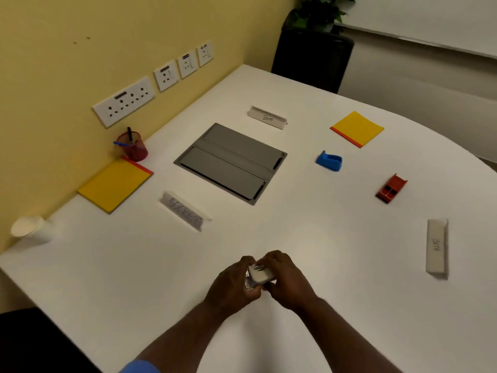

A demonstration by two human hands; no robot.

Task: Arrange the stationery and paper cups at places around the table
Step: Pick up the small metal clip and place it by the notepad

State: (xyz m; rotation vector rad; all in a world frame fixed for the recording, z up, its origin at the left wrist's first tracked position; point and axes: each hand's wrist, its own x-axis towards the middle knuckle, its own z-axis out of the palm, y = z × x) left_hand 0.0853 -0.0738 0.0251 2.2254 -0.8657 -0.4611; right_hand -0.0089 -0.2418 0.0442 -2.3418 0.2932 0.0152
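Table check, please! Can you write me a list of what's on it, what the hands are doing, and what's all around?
Surface: white table, grey hatch set in its middle.
Job's things: yellow notepad by the wall, second yellow notepad far right, paper cup at left edge, red pen pot with pens, three name cards.
Clutter: small blue item and small red item, kind unclear.
Hands: left hand and right hand both grip one small pale object.
Cables: nothing seen.
Surroundings: wall sockets, black chair, plant, whiteboard.
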